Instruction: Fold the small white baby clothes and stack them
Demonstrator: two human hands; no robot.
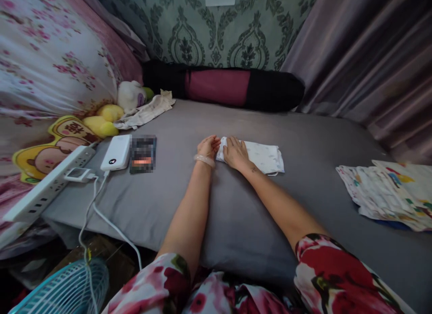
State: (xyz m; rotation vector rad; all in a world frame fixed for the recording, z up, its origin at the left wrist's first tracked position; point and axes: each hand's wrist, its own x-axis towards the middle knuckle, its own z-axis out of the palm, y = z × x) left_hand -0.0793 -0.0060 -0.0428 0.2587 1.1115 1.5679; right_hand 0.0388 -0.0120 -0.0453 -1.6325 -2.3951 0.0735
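A folded white cloth (pixel 265 156) with a faint print lies flat on the grey bed sheet in front of me. My right hand (pixel 236 152) rests palm down on its left part, fingers spread. At the cloth's left end is my left hand (pixel 209 147), turned on its side with the palm towards the fold. Its fingers are loosely bent and hold nothing that I can see. A pale bangle (pixel 204 160) circles my left wrist. Whether the left fingertips touch the cloth is hard to make out.
Folded printed cloths (pixel 388 192) lie at the right. On the left are a phone (pixel 142 154), a white power bank (pixel 116 152), a power strip (pixel 50 183) with cables, and plush toys (pixel 104 119). A black and maroon bolster (pixel 219 86) lines the back; a blue fan (pixel 67 289) stands below.
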